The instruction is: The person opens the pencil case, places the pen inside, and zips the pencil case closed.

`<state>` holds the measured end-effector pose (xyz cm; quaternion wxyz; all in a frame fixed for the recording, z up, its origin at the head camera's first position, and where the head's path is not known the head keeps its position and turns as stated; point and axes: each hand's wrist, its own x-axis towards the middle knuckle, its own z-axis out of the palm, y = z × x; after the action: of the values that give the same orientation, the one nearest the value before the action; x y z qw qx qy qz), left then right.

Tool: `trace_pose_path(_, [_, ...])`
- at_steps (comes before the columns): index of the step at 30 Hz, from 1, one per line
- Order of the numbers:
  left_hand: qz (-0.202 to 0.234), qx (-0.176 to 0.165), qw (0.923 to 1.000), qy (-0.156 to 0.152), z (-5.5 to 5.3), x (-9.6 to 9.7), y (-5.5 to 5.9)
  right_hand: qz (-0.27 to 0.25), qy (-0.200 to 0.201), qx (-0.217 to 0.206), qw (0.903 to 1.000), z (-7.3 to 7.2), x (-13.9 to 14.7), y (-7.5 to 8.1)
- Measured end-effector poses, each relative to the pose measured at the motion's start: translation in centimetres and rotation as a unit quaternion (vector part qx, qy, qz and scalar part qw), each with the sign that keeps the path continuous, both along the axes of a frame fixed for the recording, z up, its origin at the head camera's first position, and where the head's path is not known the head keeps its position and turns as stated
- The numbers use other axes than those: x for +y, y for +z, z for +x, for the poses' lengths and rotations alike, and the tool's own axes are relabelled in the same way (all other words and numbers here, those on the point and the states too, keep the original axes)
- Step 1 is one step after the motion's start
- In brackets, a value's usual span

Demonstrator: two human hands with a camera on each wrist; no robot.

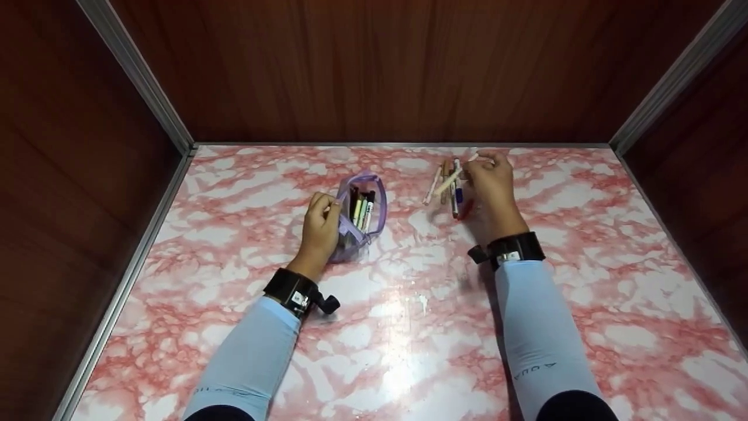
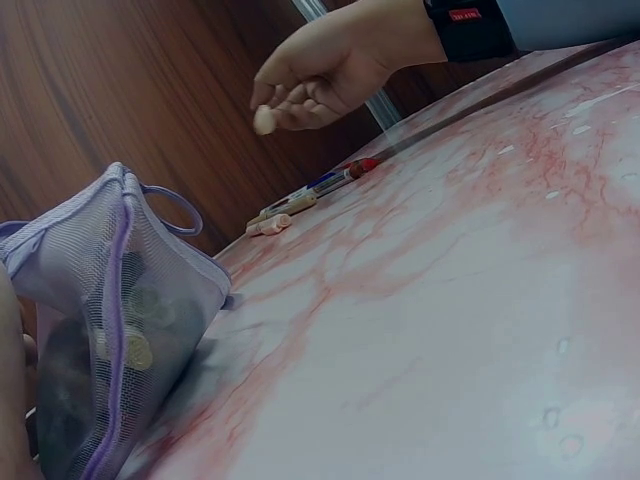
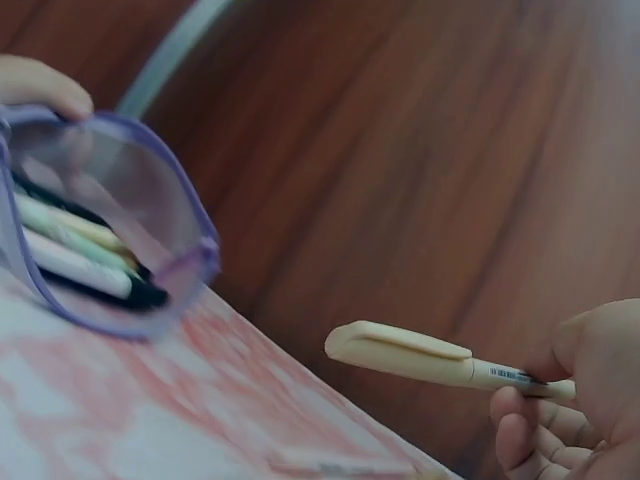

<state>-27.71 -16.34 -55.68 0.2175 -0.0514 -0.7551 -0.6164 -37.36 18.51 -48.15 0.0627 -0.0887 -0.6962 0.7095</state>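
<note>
My left hand (image 1: 321, 221) grips the left rim of a purple mesh pencil case (image 1: 383, 204), whose mouth stands open. Several pens (image 3: 75, 240) lie inside it, pale and dark ones together. In the right wrist view, my right hand (image 3: 570, 400) pinches a cream-coloured highlighter (image 3: 410, 357) near one end, its cap pointing toward the case. From the left wrist view, the highlighter is seen end-on, raised above the table. Below the right hand, a small group of pens (image 1: 456, 202) lies on the table, partly overlapped by the highlighter in the head view.
The table (image 1: 432, 327) has a red and white marbled top. Dark wood panels (image 1: 397, 70) wall it in at the back and both sides, with metal strips along the edges. Small wet-looking spots (image 2: 570, 440) dot the table's surface.
</note>
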Motion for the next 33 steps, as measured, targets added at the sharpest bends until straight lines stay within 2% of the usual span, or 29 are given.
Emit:
trace_pose_path(5, [0.0,0.001,1.0,0.005,0.1,-0.2,0.0,-0.039,0.031,0.061,0.9969,0.9,-4.0,-0.1])
trace_pose_path(9, [-0.001,0.018,0.9998,0.009,0.1,-0.3,-0.1,-0.04,0.073,0.092,0.9923,2.0,-7.3,-0.8])
trace_pose_path(15, [0.005,0.031,0.9994,0.01,-0.1,-0.1,-0.2,-0.002,0.129,0.079,0.9885,3.4,-10.3,-2.1])
trace_pose_path(22, [-0.004,0.035,0.9993,0.01,-0.2,0.1,-0.1,0.058,0.18,0.045,0.9809,4.9,-12.3,-2.9])
trace_pose_path(25, [-0.007,0.036,0.9993,0.011,-0.2,0.1,-0.1,0.11,0.207,0.051,0.9709,5.6,-12.9,-3.0])
trace_pose_path(29, [-0.006,0.036,0.9992,0.016,-0.1,0.1,-0.1,0.175,0.259,0.071,0.9471,6.3,-13.7,-3.3])
trace_pose_path(33, [-0.009,0.043,0.9988,0.019,-0.1,-0.1,-0.2,0.22,0.307,0.088,0.9217,6.9,-14.1,-3.2])
